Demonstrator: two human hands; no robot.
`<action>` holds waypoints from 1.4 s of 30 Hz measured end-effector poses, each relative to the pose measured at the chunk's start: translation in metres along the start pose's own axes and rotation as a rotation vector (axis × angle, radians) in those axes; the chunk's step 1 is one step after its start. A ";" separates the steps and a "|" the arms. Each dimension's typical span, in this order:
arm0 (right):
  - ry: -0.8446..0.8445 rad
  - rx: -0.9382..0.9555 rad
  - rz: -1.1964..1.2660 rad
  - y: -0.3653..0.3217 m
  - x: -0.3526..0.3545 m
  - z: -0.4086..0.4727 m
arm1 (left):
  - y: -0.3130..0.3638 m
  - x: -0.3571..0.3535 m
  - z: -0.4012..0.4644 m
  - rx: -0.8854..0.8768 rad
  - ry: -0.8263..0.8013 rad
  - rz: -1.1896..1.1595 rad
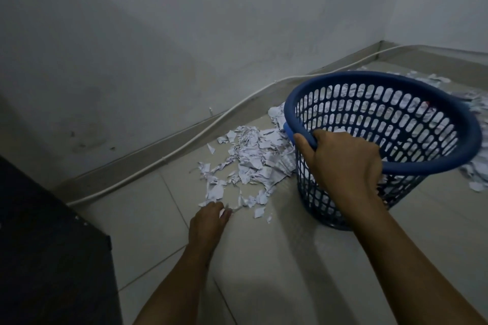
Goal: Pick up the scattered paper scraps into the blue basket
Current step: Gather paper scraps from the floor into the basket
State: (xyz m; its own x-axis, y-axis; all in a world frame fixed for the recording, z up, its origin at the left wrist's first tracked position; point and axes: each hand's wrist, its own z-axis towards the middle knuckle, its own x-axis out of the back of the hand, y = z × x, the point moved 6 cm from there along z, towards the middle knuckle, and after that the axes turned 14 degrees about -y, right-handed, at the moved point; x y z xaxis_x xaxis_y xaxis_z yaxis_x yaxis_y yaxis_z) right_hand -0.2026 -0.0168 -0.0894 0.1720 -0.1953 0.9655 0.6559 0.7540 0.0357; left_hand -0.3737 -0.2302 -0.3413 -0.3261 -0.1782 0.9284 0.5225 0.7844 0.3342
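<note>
Gathering scraps at the near edge of the pile while I hold the basket ready.

My left hand [211, 215] is down on the floor [264, 258] at lower centre of the frame, fingertips pinching a small white scrap at the near edge of the paper scraps [253, 163]. My right hand [343, 163], right of centre, is curled round the near rim of the blue basket [396, 124], which is tipped toward me and seems to have some paper inside already. The pile lies just left of the basket, and more scraps trail behind it toward the upper right corner. I judge it better to rake a loose handful together than lift single bits, and to bring the basket's mouth close beside the pile so little drops back. A white cable [184, 144] runs along the wall; I should keep clear of it.
</note>
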 end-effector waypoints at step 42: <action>-0.219 0.023 0.208 0.034 0.010 -0.031 | 0.364 0.248 0.004 -0.673 -0.144 -0.364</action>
State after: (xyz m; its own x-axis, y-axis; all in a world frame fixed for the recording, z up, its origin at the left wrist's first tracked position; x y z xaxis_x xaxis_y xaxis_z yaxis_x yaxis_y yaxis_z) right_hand -0.1555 -0.0122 -0.0863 0.1364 0.1025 0.9853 0.6058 0.7783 -0.1648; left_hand -0.2671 0.0133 0.0095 -0.6444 -0.2401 0.7261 0.7134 0.1531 0.6838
